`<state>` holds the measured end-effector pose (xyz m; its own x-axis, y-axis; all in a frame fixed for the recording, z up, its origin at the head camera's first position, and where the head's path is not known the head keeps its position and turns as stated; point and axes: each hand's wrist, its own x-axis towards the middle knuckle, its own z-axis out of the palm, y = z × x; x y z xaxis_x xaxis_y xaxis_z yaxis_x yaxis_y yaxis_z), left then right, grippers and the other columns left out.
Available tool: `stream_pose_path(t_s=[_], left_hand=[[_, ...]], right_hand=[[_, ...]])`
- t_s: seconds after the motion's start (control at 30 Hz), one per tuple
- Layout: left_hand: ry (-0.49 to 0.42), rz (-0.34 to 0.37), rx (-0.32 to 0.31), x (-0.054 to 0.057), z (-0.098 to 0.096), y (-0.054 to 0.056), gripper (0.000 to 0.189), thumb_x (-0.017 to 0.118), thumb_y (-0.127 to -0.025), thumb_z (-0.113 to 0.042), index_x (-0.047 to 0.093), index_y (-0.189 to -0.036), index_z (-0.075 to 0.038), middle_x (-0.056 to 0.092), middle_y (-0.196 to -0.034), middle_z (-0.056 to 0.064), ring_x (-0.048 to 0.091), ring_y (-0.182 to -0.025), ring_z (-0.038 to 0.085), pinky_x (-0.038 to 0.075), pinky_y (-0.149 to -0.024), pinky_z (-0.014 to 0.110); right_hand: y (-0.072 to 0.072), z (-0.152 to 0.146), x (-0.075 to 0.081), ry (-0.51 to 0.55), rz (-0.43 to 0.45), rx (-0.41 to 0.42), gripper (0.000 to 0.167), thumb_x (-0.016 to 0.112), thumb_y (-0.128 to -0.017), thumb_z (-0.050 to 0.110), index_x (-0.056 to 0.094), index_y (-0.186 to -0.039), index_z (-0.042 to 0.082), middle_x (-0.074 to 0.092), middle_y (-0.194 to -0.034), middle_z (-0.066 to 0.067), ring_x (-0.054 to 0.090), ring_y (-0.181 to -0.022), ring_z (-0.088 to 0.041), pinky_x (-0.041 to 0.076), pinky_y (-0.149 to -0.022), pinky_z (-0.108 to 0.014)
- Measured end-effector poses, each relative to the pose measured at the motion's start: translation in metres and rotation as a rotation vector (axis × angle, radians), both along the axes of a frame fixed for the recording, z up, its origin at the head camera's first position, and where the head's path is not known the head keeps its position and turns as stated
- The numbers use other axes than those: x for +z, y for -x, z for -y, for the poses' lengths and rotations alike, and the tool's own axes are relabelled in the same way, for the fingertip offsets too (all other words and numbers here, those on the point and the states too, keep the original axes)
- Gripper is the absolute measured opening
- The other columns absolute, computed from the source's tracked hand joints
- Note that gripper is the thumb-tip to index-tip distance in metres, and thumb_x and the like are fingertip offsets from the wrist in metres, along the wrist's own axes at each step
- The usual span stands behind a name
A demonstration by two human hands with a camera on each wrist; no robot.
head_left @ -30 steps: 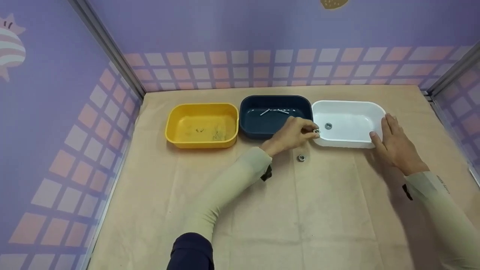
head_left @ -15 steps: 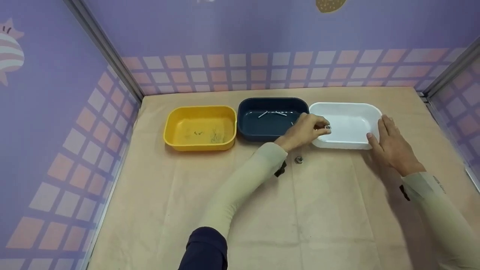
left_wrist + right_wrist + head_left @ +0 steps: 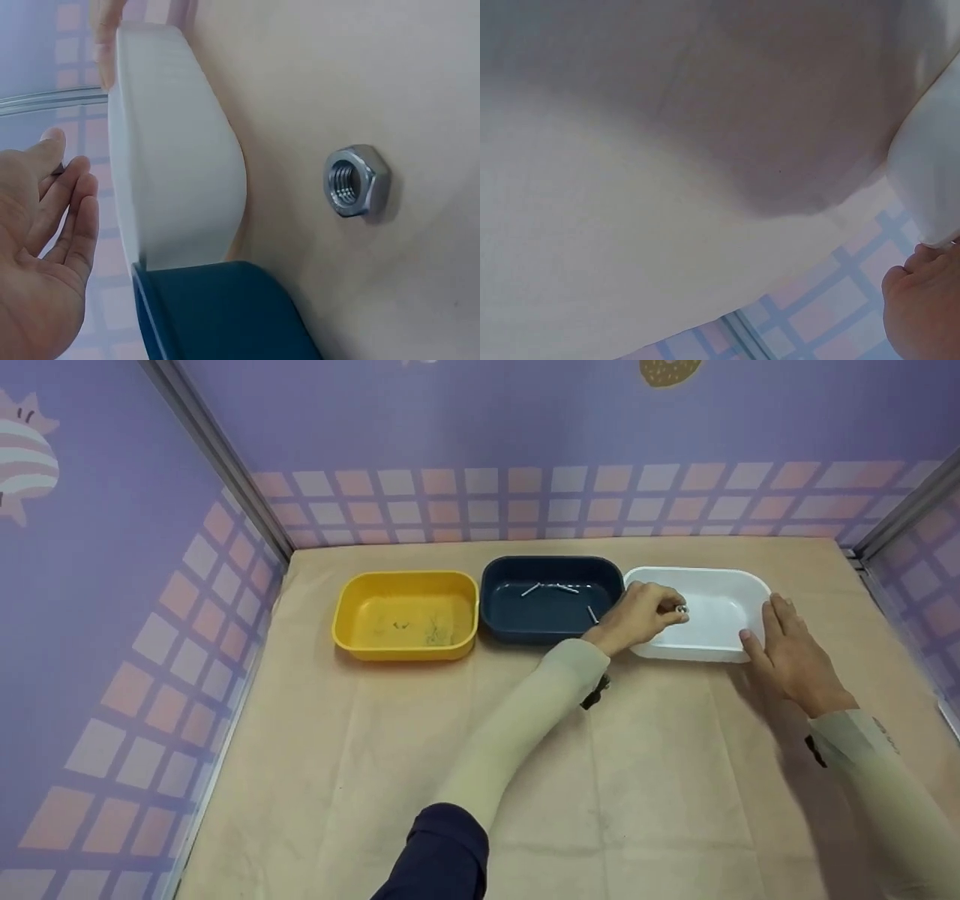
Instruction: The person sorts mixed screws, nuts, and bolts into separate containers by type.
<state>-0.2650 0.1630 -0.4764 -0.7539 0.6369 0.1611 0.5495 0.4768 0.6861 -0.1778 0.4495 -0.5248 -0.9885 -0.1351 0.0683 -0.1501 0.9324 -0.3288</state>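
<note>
My left hand [image 3: 641, 615] is over the white tray [image 3: 712, 646], pinching a small metal nut [image 3: 682, 609] between thumb and fingertips. In the left wrist view only a dark bit of that nut shows between the fingers. A hex nut [image 3: 357, 181] lies on the tablecloth in front of the trays, seen large in the left wrist view; my left forearm mostly covers that spot in the head view. With fingers straight, my right hand [image 3: 799, 660] rests against the right end of the white tray. The near left part of this tray's inside is hidden by my left hand.
Left of the white tray stands a dark blue tray [image 3: 551, 639] with several thin metal pins [image 3: 568, 588] inside. A yellow tray [image 3: 405, 654] farther left holds small dark bits [image 3: 435, 634]. Patterned walls [image 3: 525, 427] enclose the cloth-covered table [image 3: 360, 780].
My left hand has moved right with the nut, from the white tray's left rim to over its inside. The nut seen inside that tray earlier is now hidden. My right hand has stayed put.
</note>
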Motion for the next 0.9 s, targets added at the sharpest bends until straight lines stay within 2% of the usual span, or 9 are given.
stream_pose_path(t_s=[0.27, 0.57, 0.77, 0.9], left_hand=[[0.035, 0.029, 0.042, -0.010, -0.018, 0.007, 0.025, 0.074, -0.103, -0.027, 0.081, -0.123, -0.015, 0.081, -0.112, -0.005, 0.071, -0.099, -0.001, 0.051, -0.084, 0.008], [0.057, 0.052, 0.124, -0.012, -0.028, 0.012, 0.024, 0.073, -0.103, -0.030, 0.082, -0.123, -0.020, 0.080, -0.110, -0.009, 0.069, -0.097, -0.002, 0.051, -0.082, 0.009], [0.037, 0.040, 0.120, -0.010, -0.028, 0.010, 0.024, 0.073, -0.103, -0.028, 0.081, -0.123, -0.018, 0.080, -0.113, -0.007, 0.070, -0.099, -0.001, 0.051, -0.083, 0.009], [0.053, 0.023, 0.122, -0.009, -0.029, 0.010, 0.031, 0.073, -0.103, -0.030, 0.078, -0.131, -0.017, 0.078, -0.124, -0.006, 0.070, -0.111, 0.002, 0.051, -0.092, 0.010]], right_hand=[[0.000, -0.003, -0.001, 0.000, 0.007, 0.000, 0.086, 0.031, -0.115, 0.050, 0.005, -0.164, -0.016, 0.002, -0.173, -0.037, 0.000, -0.162, -0.056, 0.007, -0.132, -0.066], [0.001, -0.001, 0.000, -0.015, 0.014, -0.014, 0.086, 0.029, -0.115, 0.051, 0.003, -0.164, -0.014, 0.001, -0.174, -0.036, 0.001, -0.162, -0.055, 0.009, -0.131, -0.067], [0.002, -0.001, 0.000, -0.021, 0.029, -0.025, 0.087, 0.028, -0.115, 0.053, 0.002, -0.165, -0.014, 0.000, -0.174, -0.035, 0.000, -0.162, -0.055, 0.009, -0.131, -0.067], [0.002, -0.001, 0.000, -0.020, 0.026, -0.021, 0.087, 0.028, -0.115, 0.053, 0.003, -0.165, -0.014, 0.000, -0.174, -0.036, 0.001, -0.162, -0.055, 0.008, -0.131, -0.067]])
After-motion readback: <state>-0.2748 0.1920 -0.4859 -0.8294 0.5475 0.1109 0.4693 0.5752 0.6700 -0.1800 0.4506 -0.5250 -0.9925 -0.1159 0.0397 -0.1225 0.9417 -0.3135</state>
